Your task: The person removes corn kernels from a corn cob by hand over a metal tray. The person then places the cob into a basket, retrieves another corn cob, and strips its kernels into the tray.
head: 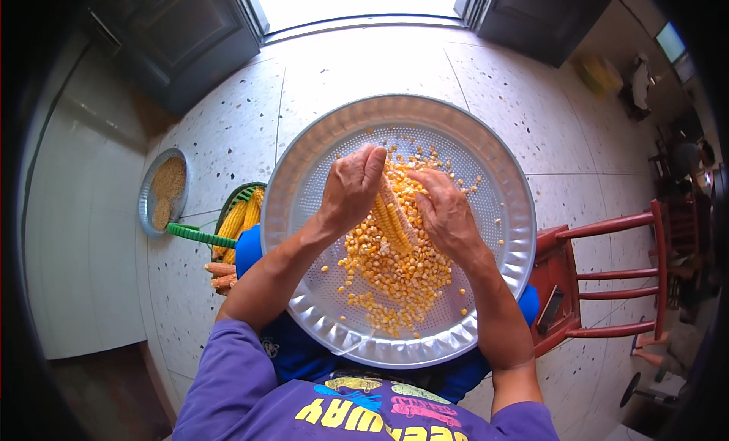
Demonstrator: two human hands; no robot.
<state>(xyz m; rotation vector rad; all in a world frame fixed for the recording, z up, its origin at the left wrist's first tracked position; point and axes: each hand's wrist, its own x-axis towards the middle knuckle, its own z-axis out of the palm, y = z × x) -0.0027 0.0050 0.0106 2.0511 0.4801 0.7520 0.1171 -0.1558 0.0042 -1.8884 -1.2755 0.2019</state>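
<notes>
A large perforated metal tray (pixel 398 354) with a fluted rim rests on my lap. Loose yellow corn kernels (pixel 393 281) are heaped over its middle. My left hand (pixel 354 176) is wrapped around the upper end of a corn cob (pixel 394 219), which slants down to the right above the heap. Rows of kernels still cover one side of the cob, while a strip along its right side is bare. Just right of the cob is my right hand (pixel 444 205), fingers curved and apart over the kernels; its fingertips are partly hidden.
At my left, a green basket (pixel 193 234) holds yellow corn ears (pixel 233 222); stripped cobs (pixel 222 276) lie beside it. A round tray of grain (pixel 166 185) sits on the floor farther left. On my right stands a red wooden chair (pixel 615 276) with a phone (pixel 549 309) on its seat.
</notes>
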